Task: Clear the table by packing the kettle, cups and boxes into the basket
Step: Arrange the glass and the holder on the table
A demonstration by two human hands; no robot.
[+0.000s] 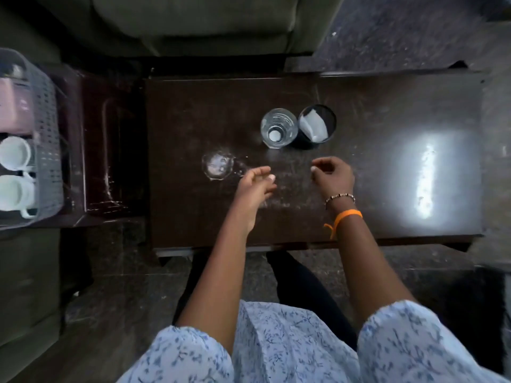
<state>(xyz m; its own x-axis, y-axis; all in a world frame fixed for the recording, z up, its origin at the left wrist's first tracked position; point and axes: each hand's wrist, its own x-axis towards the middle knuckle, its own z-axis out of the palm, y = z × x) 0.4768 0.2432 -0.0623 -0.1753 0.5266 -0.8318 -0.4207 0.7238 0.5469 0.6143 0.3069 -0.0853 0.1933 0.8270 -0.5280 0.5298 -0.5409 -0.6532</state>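
Note:
A grey perforated basket stands on a side table at the far left. Inside it I see two white cups and a pink box. On the dark table a clear glass stands upright beside a black cup that holds white paper. My left hand hovers over the table just below and left of the glass, fingers relaxed, holding nothing. My right hand hangs loosely curled below the black cup, also holding nothing. No kettle shows.
A wet ring mark lies on the table left of my left hand. A green sofa stands behind the table. Bright glare covers the table's right part. My knees are below the table's near edge.

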